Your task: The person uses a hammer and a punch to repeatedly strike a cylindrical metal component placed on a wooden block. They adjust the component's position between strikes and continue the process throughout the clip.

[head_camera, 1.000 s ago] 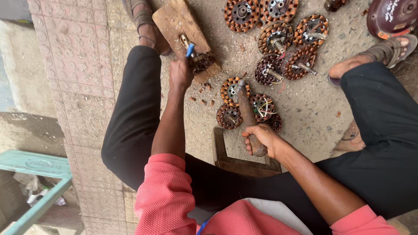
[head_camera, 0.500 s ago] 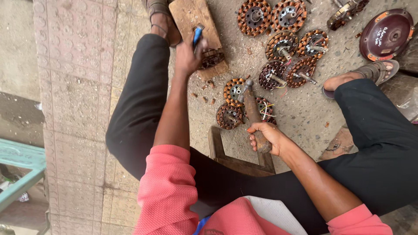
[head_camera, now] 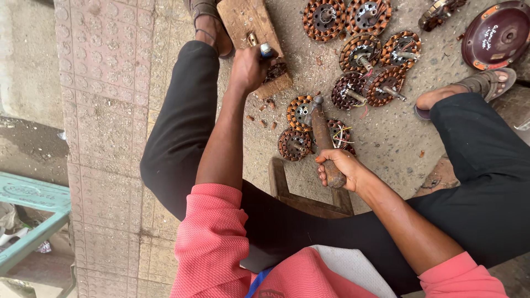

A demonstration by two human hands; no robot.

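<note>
My right hand point(head_camera: 338, 165) has its fingers clamped round the wooden handle of a hammer point(head_camera: 323, 138), head raised over the wound motor cores point(head_camera: 301, 113). My left hand point(head_camera: 248, 69), arm stretched out, grips a blue-tipped chisel point(head_camera: 266, 51) on the wooden block point(head_camera: 251, 19) beyond the hammer. More cores lie scattered right of the block on gritty concrete floor point(head_camera: 381, 132); a low wooden stool point(head_camera: 309, 198) sits under me.

Hammer point(head_camera: 323, 140): wooden handle, worn brown, with a small metal head resting among the copper-wound stators point(head_camera: 301, 129) on the ground; handle slopes down toward the seated person. Chisel-like tool point(head_camera: 266, 51): blue-tipped, upright on the wooden block point(head_camera: 248, 22), beside a stator lying on that block.
</note>
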